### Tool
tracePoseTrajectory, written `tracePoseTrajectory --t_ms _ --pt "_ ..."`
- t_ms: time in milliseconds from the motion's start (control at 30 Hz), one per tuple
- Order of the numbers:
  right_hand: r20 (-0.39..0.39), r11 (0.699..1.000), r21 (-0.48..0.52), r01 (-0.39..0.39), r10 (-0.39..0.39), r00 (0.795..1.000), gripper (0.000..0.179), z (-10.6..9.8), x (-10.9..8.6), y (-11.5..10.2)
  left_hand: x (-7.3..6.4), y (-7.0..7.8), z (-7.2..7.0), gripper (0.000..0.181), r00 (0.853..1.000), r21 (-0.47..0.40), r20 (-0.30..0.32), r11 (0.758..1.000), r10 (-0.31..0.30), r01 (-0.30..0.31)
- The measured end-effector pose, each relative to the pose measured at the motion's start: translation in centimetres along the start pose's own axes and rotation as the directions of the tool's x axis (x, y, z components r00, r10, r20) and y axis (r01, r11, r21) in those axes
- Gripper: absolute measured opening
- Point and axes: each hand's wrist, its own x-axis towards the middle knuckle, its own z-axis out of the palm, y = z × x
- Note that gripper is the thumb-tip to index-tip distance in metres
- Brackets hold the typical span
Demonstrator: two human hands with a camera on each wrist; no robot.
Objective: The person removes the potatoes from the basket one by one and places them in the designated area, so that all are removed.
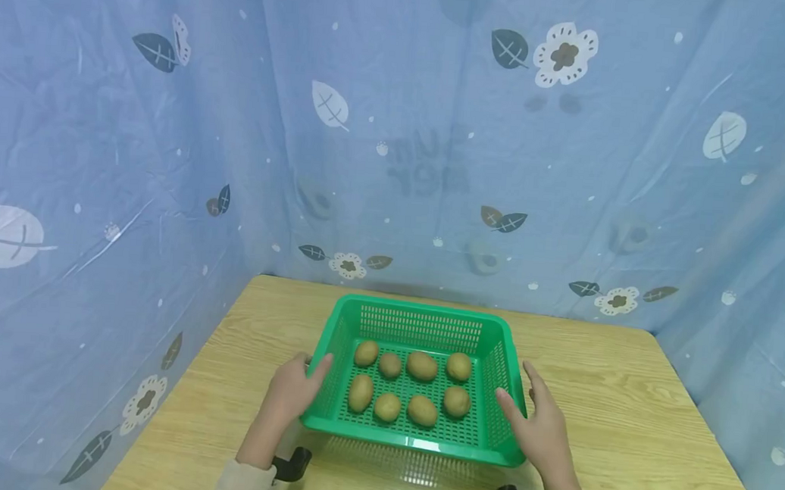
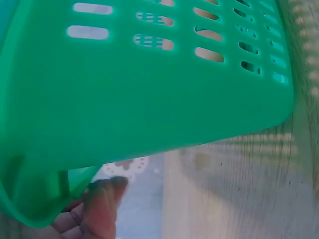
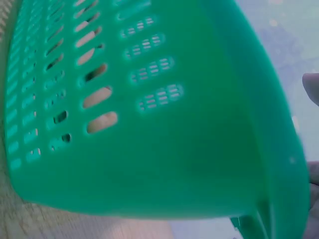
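Eight kiwis [image 1: 405,386] lie in two rows of four on the slotted floor of a green basket [image 1: 422,311], which sits near the middle of the wooden surface [image 1: 627,413] in my head view. My left hand [image 1: 292,390] is at the basket's left wall, its grip wrapped over the rim with the thumb on the inside edge and the fingers outside. My right hand [image 1: 540,426] is at the right wall; there the grip is wide, fingers straight and spread, the fingertips lying against the outer wall near the rim. A blue curtain [image 1: 167,146] printed with leaves and flowers closes off the back and both sides of the surface. Two dark camera mounts [image 1: 291,463] show just below the wrists.

From the left wrist view, the basket [image 2: 149,89] fills nearly the whole picture, its green wall slanting across with rows of slots toward the top. My left hand [image 2: 94,211] shows at the bottom, one fingertip pressed up against the rim at the corner. The wood grain of the surface [image 2: 239,199] runs beneath.

From the right wrist view, the basket [image 3: 189,149] again takes up most of the picture, and pale kiwi skin shows through a few slots. Of my right hand [image 3: 312,87] only fingertips appear at the right edge, just beside the rim.
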Motion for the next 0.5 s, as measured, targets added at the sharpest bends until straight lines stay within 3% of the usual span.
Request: tracePoseTrajectory --t_ms 200,500 --pt "-0.001 0.993 0.109 0.037 -0.037 0.999 0.071 -0.28 0.33 0.38 0.54 -0.39 -0.09 0.052 0.997 -0.11 0.039 0.991 -0.067 0.071" --pt "0.012 0.984 0.174 0.046 -0.049 0.999 0.069 -0.34 0.67 0.88 0.75 -0.6 -0.46 0.04 0.991 -0.197 0.088 0.973 -0.105 0.121"
